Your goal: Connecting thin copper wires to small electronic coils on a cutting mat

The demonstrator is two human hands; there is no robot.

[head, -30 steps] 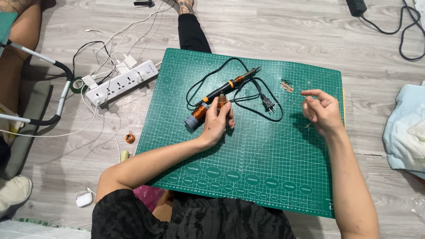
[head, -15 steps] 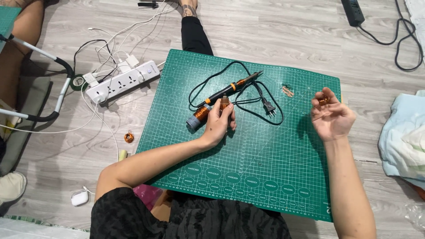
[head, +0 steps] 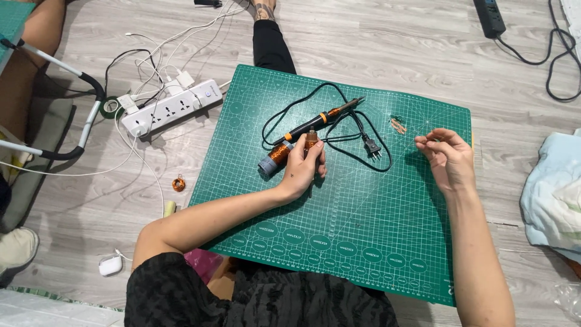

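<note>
Since half a second earlier the right hand [head: 446,158] had drifted a touch lower toward the mat's right edge, fingertips still pinched together on something too thin to make out, maybe a strand of wire. Left hand [head: 302,166] hadn't budged: it was curled around a copper wire spool [head: 279,154] at centre frame, with a second small coil by its fingertips, right beside the soldering iron [head: 321,121].

Looked like the wire-prep stage to me, with the iron lying untouched and its plug [head: 371,147] loose on the mat. I'd guess the next move needed a steady pull so the strand didn't kink or snap.

Everything sat on a green cutting mat [head: 363,242] laid on a grey wood-look floor [head: 387,36]. A white power strip [head: 172,109] lay at upper left, a stray copper coil [head: 178,183] on the floor left of the mat, a few small bits [head: 397,125] near the mat's top edge, and a pale blue cloth [head: 554,194] at the right edge.
</note>
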